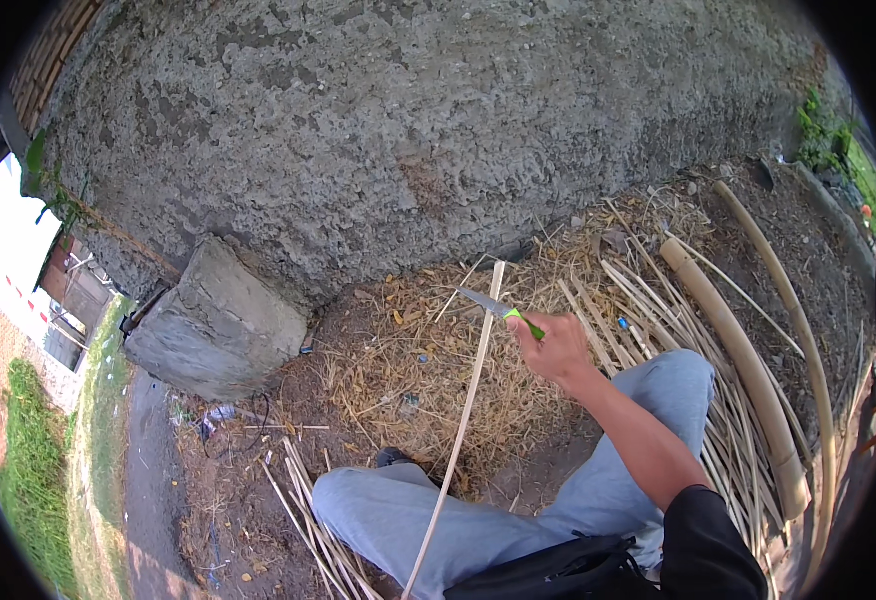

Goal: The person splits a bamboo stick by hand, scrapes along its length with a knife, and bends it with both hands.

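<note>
My right hand (555, 350) is closed around the green handle of a knife (488, 302), its fingers wrapped round it. The blade points to the left and crosses the upper part of a long, pale bamboo strip (471, 395); I cannot tell whether it touches. This strip slants from the lower edge, over my bent left leg (388, 515), up to a wider far end just beyond the blade. My left hand is outside the picture, and the strip's near end runs out of view too.
Many thin bamboo strips (723, 420) lie to the right of my knee, beside a thick bamboo pole (738, 370) and a curved one (783, 285). More strips (323, 535) lie at left. A rough wall (438, 140) stands ahead, with a stone block (223, 320) against it. Shavings (398, 370) cover the ground.
</note>
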Demonstrator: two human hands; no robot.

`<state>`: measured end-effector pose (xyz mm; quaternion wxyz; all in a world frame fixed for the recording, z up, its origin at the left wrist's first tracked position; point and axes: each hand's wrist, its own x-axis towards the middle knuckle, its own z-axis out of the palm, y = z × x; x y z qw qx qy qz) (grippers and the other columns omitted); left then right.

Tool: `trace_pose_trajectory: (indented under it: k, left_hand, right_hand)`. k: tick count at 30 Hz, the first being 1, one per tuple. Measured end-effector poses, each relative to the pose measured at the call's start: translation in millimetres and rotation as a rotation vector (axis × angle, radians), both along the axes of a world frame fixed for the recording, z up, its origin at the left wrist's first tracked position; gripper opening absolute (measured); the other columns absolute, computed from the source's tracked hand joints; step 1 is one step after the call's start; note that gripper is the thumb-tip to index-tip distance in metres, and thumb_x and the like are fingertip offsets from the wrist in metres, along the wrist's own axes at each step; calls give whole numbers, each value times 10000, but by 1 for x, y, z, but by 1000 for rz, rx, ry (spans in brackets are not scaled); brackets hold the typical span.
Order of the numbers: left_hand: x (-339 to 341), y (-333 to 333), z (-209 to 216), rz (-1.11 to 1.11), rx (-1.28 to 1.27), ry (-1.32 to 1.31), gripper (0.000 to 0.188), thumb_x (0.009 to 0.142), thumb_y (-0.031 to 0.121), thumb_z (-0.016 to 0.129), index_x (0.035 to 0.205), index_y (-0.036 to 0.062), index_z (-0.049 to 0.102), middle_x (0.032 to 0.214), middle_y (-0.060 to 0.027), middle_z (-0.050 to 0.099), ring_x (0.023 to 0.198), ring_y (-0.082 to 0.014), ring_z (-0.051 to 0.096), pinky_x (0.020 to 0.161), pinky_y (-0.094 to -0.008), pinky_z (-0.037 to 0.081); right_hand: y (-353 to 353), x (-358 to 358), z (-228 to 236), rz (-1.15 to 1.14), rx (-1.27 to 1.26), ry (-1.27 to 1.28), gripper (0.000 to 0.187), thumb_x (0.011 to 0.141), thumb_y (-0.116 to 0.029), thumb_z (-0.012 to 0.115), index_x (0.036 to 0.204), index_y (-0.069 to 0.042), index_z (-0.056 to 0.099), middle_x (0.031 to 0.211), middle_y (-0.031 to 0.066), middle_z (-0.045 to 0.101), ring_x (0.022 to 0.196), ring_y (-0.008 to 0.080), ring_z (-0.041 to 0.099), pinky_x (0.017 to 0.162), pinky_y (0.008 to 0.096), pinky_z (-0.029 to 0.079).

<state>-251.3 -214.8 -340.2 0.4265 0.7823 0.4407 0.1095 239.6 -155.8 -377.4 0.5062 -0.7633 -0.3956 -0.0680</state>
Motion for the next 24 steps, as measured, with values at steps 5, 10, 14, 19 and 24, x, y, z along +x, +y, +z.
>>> trace_pose_trajectory:
  k: [5, 10, 14, 19, 24]
  left_hand:
    - [-21, -15, 11, 20, 29, 34, 432, 1036, 316, 540, 721, 20, 562, 569, -5, 427, 536, -108, 385, 478, -332, 322]
    - [-58, -31, 9, 183, 60, 124, 385, 1021, 277, 581, 733, 21, 574, 576, -13, 431, 539, -122, 380, 485, -332, 321]
    - [-71, -31, -4, 272, 305, 80, 315, 1004, 246, 604, 795, 13, 639, 600, -45, 451, 542, -144, 381, 494, -336, 327]
    - [-39, -15, -25, 380, 477, 36, 244, 975, 206, 627, 873, -10, 676, 582, -64, 458, 527, -158, 399, 497, -345, 335]
    - [-20, -9, -30, 434, 288, -8, 226, 970, 202, 645, 1051, 6, 725, 639, -78, 529, 593, -103, 463, 503, -316, 371]
  right_hand:
    - [15, 14, -29, -31, -99, -26, 330, 933, -417, 635, 823, -131, 757, 512, 114, 566, 508, 331, 607, 515, 458, 458]
    - [7, 100, -118, -206, -328, 543, 427, 933, -409, 606, 841, -16, 745, 635, 222, 639, 662, 386, 672, 606, 450, 517]
    - [15, 22, -99, 104, -981, 209, 387, 908, -355, 635, 935, 19, 728, 954, 231, 721, 954, 345, 713, 794, 450, 552]
    - [6, -28, -104, 379, -1291, -101, 274, 853, -208, 654, 1049, -32, 732, 1073, 172, 725, 995, 324, 712, 820, 412, 556]
    - [-4, -27, -23, 195, -901, -71, 271, 878, -254, 669, 1000, -21, 731, 913, 158, 727, 851, 299, 724, 750, 400, 558]
